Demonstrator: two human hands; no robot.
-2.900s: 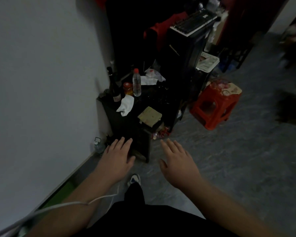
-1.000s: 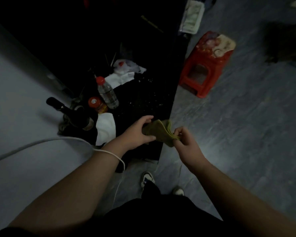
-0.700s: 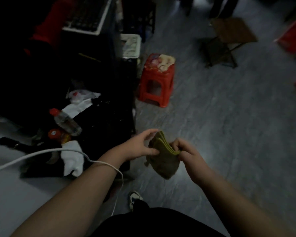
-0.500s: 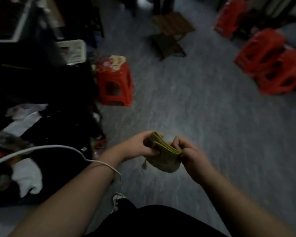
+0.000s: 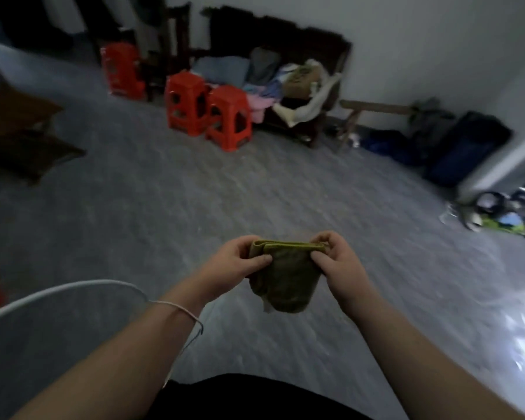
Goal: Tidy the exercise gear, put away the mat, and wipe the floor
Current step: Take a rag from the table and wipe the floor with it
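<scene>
While both hands pinch its top corners, a folded olive-green cloth (image 5: 285, 275) hangs in front of the person, above the grey floor (image 5: 170, 207). The left hand (image 5: 235, 262) grips the left corner between thumb and curled fingers; the right hand (image 5: 337, 262) grips the right corner the same way. A thin white cord (image 5: 73, 287) loops around the left wrist. Farther off, two red plastic stools (image 5: 208, 112) stand side by side near a dark bench heaped with clothes (image 5: 282, 80), against the white wall (image 5: 437, 40).
</scene>
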